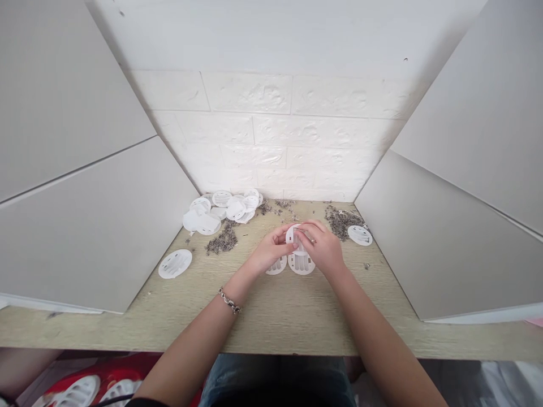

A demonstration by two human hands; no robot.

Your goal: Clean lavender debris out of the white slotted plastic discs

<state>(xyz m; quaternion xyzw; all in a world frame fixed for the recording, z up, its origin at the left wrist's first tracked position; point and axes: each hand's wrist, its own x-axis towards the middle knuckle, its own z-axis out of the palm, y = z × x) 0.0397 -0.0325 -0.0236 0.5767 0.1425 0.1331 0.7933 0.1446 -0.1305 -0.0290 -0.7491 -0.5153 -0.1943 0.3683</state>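
Note:
Between both hands, a round white slotted plastic disc [291, 235] is held up above the tabletop. My left hand [274, 249] grips its left side, thumb across the front. The fingers of my right hand [320, 246] are bent together at its upper right; any small part pinched there is too small to make out. Just below the hands lie two more white slotted discs, one at the right [302, 264] and one at the left [278, 265], the latter partly covered by my left hand.
White discs [207, 223] are heaped at the back left. Small metal pieces lie in piles at the left [223, 240] and right [341, 223]. Single discs rest at far left [175, 264] and right [360, 235]. Grey panels flank the wooden table [292, 316]; a red container [114, 367] holds discs below.

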